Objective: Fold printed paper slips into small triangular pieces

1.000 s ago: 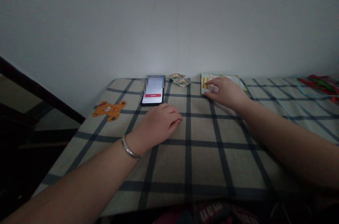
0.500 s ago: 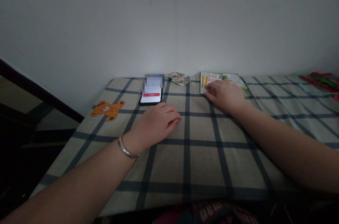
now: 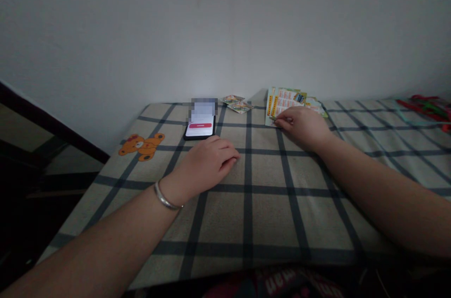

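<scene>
Checked tablecloth (image 3: 225, 227), broad toward its near edge; printed sheets (image 3: 286, 97) in right hand (image 3: 306, 128).

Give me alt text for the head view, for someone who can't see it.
The right hand pinches a printed card at the back of a checked cloth, while the left hand rests near a lit phone. An orange bear picture lies at left.

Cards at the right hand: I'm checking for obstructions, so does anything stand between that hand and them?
Nothing visible does. The right hand is at the cards, thumb and finger at their near left edge. The phone and left hand lie apart, off to the left.
</scene>
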Available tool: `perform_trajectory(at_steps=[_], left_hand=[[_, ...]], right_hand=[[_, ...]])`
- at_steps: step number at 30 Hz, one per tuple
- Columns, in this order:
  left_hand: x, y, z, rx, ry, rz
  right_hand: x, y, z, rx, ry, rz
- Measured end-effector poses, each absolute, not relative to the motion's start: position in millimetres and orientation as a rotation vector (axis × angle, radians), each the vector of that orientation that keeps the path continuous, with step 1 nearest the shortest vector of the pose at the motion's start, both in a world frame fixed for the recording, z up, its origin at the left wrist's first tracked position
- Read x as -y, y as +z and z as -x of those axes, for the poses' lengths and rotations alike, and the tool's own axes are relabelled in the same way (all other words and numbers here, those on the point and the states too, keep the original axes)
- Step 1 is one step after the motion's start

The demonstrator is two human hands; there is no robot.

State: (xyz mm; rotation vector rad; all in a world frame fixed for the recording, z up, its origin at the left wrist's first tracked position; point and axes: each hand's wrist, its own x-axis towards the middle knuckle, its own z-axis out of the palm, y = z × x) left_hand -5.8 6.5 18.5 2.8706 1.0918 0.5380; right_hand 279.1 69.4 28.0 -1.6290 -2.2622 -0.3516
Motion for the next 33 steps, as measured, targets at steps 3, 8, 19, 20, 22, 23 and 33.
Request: perform_trajectory(at_steps=[3, 8, 19, 20, 22, 23, 33], left_hand=[[-6, 19, 6, -1.101, 0.533, -2.865], [-6, 22, 6, -1.110, 0.517, -2.852], [-8, 21, 7, -1.134, 0.497, -2.831], [-8, 21, 7, -1.137, 0.507, -2.825], [-9, 21, 6, -1.145, 0.530, -2.816], [-9, 21, 6, -1.149, 0.540, -2.816], [-11, 20, 4, -1.077, 0.536, -2.876]], right_hand=[[-63, 30, -276, 2.223, -0.491, 1.610], [-50, 37, -266, 2.338, -0.662, 1.478], [-12, 36, -243, 2.588, -0.426, 1.262], [-9, 35, -241, 2.590, -0.407, 1.277], [-3, 32, -239, 2.636, -0.306, 1.254], [0, 30, -238, 2.664, -0.250, 1.221], [4, 25, -234, 2.717, -0.021, 0.972]])
